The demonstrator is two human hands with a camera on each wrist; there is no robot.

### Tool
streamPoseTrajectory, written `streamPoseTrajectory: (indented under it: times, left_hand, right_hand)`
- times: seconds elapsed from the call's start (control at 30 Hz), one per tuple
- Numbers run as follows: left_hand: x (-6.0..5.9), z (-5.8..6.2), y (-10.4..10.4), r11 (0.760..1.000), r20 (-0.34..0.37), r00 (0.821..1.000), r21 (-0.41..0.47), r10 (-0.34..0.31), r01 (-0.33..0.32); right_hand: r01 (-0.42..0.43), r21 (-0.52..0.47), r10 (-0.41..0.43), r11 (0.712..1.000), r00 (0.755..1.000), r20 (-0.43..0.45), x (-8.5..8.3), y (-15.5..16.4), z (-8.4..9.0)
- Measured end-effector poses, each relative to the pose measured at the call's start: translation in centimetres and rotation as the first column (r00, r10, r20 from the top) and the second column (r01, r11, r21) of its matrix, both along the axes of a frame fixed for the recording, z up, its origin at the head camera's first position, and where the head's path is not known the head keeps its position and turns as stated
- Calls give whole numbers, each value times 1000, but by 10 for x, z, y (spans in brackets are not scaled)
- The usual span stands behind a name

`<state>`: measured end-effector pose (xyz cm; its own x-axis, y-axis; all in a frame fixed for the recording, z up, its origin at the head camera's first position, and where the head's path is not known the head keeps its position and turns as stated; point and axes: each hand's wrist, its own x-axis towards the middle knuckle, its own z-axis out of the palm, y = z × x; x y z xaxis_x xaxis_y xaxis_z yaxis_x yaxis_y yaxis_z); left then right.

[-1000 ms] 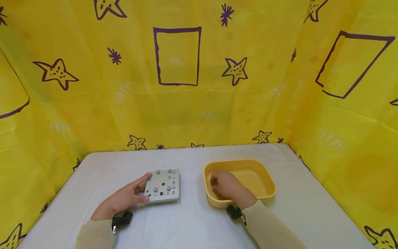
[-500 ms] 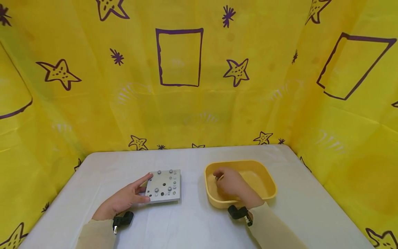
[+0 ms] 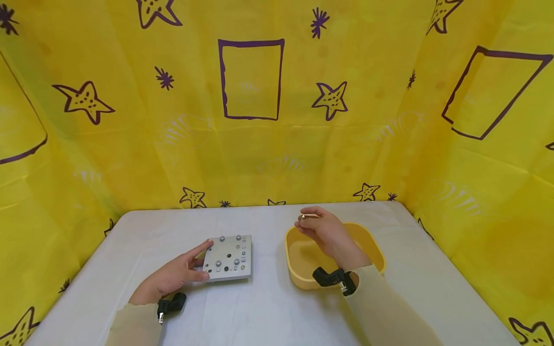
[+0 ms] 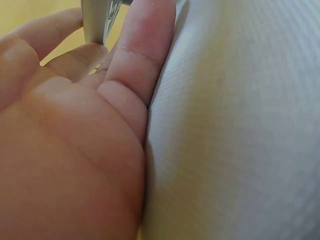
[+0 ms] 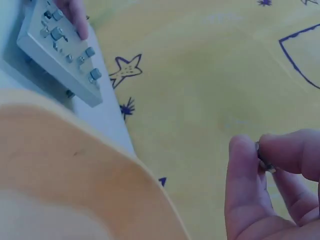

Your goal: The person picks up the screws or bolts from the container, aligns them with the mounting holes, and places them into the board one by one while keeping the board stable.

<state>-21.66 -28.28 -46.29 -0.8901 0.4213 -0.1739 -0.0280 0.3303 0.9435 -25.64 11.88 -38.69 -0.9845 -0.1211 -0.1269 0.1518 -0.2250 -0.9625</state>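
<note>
My left hand [image 3: 175, 274] holds a light grey metal plate [image 3: 220, 251] by its left edge, thumb at the near corner and a finger at the far one. Socket-head screws, holes and several small fittings dot its top. The plate's end [image 4: 95, 22] shows between the fingers in the left wrist view. Above the far left rim of a yellow bin [image 3: 298, 281], my right hand [image 3: 333, 235] pinches a small metal part [image 5: 268, 166] between thumb and fingertips. The fingers cover most of that part, so its exact kind is unclear.
The bin stands on the white-covered table [image 3: 264, 307], to the right of the plate. A yellow patterned curtain [image 3: 251, 163] rises behind the table and at both sides. Each wrist carries a black camera mount [image 3: 333, 278].
My right hand has risen out of the bin with the small metal part and moved towards its far rim. The left hand and the plate stay in place.
</note>
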Motion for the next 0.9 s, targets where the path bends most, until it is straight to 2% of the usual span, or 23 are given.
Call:
streamPoseTrajectory:
  times: [0.13,0.33,0.63,0.77,0.9]
  left_hand:
    - [1,1,0,1000,8,1000,5,2,-2]
    - [1,1,1,1000,13,1000,5,7,-7]
    - [-2,3,3,1000,6,1000,-9,7,-7]
    - [-2,4,3,999,-7,1000,-34,14,-14]
    - [-1,3,2,998,-9,1000,-59,26,-26]
  right_hand:
    - [-28,-41,30,999,998,49,-15,-15,4]
    - [-63,-69,72,996,989,131,-32,-43,1]
    - [-124,-41,129,991,981,142,-30,-88,-6]
    - [-170,36,165,985,979,120,-27,-107,-12]
    - [-233,195,222,953,972,77,-22,-125,-20]
